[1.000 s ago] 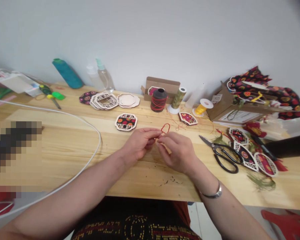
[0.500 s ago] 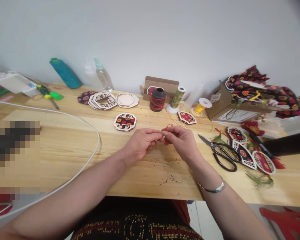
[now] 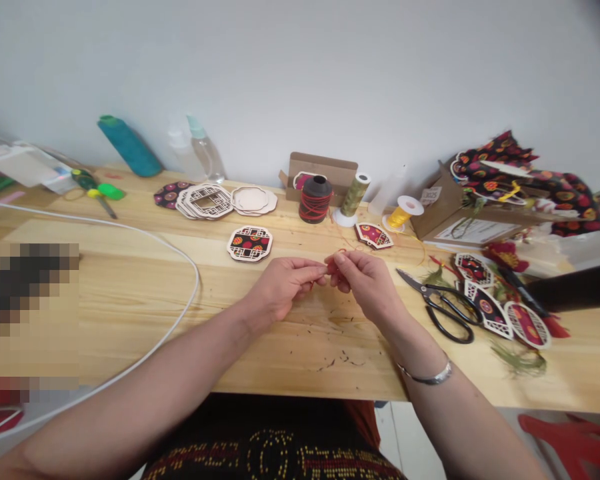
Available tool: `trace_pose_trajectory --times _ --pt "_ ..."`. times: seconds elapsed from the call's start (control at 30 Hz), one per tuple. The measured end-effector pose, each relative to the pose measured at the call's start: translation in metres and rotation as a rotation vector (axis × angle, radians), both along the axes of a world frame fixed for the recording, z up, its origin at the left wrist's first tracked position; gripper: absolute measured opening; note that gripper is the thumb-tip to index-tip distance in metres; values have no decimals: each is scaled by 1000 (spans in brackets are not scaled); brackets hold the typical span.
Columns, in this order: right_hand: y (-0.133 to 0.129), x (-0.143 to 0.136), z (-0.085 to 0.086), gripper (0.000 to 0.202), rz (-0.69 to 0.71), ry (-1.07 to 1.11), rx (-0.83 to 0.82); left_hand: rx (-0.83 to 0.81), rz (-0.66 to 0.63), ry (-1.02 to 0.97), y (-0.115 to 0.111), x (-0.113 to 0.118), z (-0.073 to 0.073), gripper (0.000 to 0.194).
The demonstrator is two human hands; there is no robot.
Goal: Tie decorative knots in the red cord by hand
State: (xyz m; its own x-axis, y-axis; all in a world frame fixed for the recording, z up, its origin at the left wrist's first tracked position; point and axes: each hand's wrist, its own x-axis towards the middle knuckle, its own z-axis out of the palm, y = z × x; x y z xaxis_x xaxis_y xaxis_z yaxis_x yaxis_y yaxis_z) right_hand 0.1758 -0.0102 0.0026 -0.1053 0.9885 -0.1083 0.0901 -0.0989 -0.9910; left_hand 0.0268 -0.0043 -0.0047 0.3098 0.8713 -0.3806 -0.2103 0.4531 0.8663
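Over the middle of the wooden table, my left hand and my right hand meet fingertip to fingertip. Both are pinched closed. A thin red cord peeks out above my right fingers; the rest of it is hidden between the fingertips. To the left of my hands lies an octagonal wooden-framed piece with patterned cloth inside. Black-handled scissors rest to the right of my right hand, slightly open. A spool of red cord stands behind my hands.
Wooden frames are stacked at the back left. A yellow thread spool and a green thread cone stand at the back. Finished-looking ornaments lie right, near a cardboard box. A white cable crosses the left side.
My right fingers have shifted and drawn slightly apart from the left ones. The red loop above them shows less now. My left hand stays nearly in place.
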Motion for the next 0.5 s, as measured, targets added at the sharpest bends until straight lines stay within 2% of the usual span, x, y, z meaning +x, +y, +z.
trace_pose_trajectory --times 0.13,0.4,0.5 --pt "0 1 2 23 36 -16 -2 2 -4 -2 1 -1 -2 14" --pt "2 0 -1 14 -64 -40 15 -29 4 -29 -1 0 1 12" --pt "2 1 -1 12 -91 -122 71 -28 8 -29 -1 0 1 12"
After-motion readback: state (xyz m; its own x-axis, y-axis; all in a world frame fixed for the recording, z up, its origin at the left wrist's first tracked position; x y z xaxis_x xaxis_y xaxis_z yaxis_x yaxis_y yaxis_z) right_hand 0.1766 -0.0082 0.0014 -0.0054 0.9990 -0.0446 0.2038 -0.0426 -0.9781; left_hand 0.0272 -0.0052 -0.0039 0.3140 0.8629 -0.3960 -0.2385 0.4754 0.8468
